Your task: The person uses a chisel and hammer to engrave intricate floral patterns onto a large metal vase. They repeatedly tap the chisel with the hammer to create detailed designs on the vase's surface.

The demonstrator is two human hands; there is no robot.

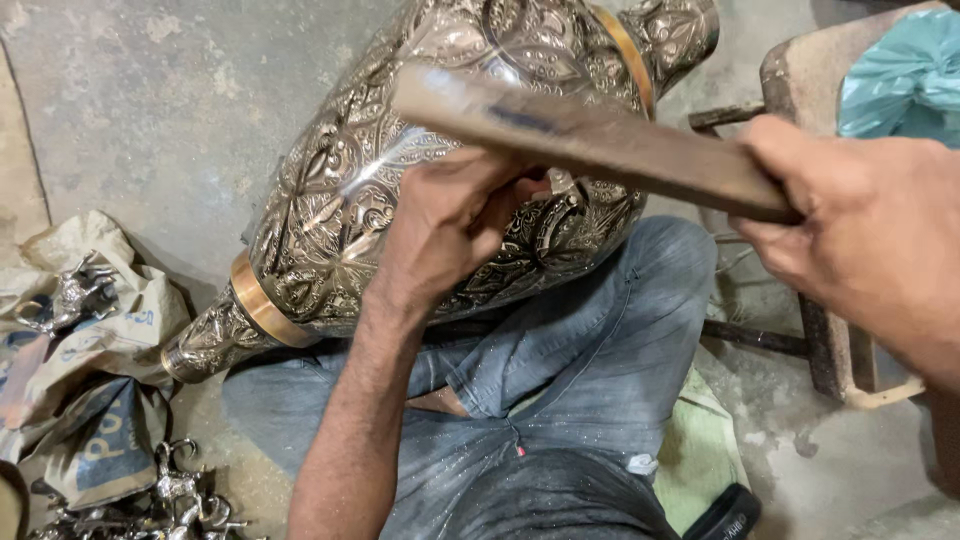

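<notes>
A large embossed silver-coloured metal vase with brass bands lies tilted across my lap, on my jeans. My left hand presses against its belly, fingers curled on a small curved metal fitting there. My right hand grips the end of a long flat wooden stick, which stretches across above the vase and looks blurred.
Crumpled sacks lie on the concrete floor at the left, with small silver animal figures on and below them. A worn stool frame with a teal plastic bag stands at the right. A green cloth lies under my leg.
</notes>
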